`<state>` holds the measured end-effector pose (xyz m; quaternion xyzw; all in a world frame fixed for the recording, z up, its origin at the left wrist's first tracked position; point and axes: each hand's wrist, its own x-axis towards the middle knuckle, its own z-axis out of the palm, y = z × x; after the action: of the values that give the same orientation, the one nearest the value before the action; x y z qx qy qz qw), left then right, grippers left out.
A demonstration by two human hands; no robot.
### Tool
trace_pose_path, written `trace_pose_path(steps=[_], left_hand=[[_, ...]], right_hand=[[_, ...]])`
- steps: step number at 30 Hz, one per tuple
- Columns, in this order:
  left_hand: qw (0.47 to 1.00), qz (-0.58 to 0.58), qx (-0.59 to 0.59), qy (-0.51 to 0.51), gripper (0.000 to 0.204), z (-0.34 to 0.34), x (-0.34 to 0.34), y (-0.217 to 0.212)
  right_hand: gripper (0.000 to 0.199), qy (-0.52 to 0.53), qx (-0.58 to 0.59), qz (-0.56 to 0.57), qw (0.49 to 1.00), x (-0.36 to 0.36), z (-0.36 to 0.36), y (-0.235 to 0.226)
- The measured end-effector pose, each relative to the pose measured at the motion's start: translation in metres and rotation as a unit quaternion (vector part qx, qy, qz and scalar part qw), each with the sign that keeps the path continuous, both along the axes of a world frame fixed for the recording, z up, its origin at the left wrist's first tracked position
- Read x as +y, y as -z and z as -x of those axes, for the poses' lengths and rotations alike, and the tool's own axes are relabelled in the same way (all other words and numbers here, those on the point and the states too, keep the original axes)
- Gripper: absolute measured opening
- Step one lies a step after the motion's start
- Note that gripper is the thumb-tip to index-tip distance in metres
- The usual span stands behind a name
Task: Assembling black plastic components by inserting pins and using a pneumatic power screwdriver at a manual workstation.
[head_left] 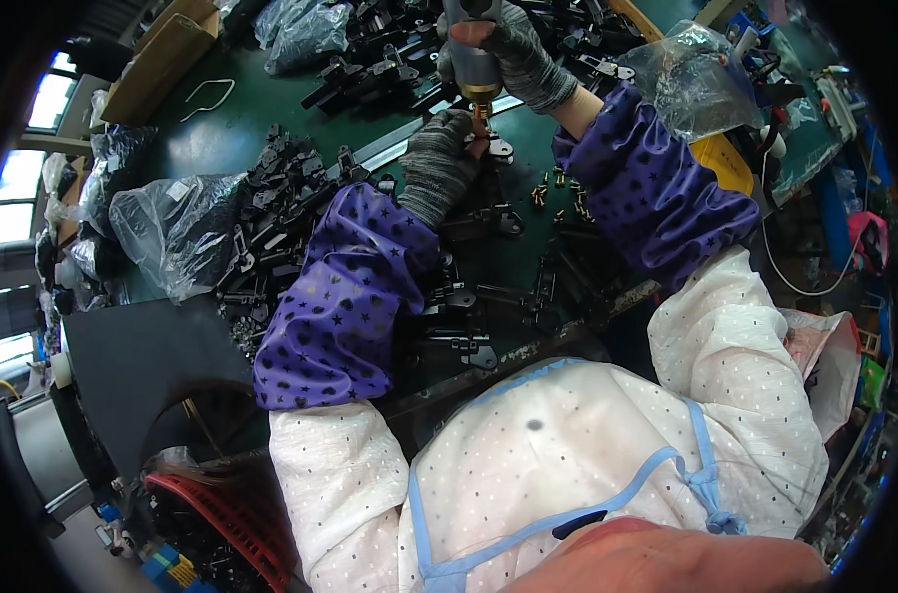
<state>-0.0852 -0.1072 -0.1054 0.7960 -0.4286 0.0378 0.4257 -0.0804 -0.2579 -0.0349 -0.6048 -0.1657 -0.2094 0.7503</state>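
In a grey knit glove with bare fingertips, my right hand (528, 64) is wrapped round an upright power screwdriver (477, 71), a grey body with a brass-coloured nose pointing down. Just below that nose, my left hand (439, 170), gloved the same way, pinches a metal bracket (499, 150) whose shiny rounded end sticks out to the right. My left fingers hide the rest of the bracket, and the exact contact at the driver's tip cannot be made out. Small brass screws (540, 191) lie loose to the right of my left hand.
Black metal brackets (281, 193) lie heaped left of my hands, with more at the back and near the front edge. Clear plastic bags (177, 227) rest on the green table (207, 138). A cardboard box (158, 74) stands far left. A red basket (222, 524) is at lower left.
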Motion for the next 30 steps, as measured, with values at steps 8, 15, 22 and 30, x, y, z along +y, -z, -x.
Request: trace_pose_path(steps=[8,15,22,30], left_hand=[[0.999,0.023,0.034,0.015,0.016,-0.001,0.006,0.001],[0.999,0.009,0.039,0.007,0.016,0.002,0.009,-0.005],[1.000,0.017,0.021,-0.013,0.016,0.003,0.014,-0.004],[1.000,0.023,0.015,0.009,0.018,0.001,0.009,-0.004]], right_hand=[[0.041,0.007,0.003,-0.067,0.998,0.001,0.004,0.002],[0.035,0.029,0.005,-0.102,0.994,0.006,0.007,0.010],[0.033,-0.006,-0.037,-0.126,0.991,0.006,-0.009,0.027],[0.041,0.103,-0.034,-0.100,0.989,0.010,0.014,0.010]])
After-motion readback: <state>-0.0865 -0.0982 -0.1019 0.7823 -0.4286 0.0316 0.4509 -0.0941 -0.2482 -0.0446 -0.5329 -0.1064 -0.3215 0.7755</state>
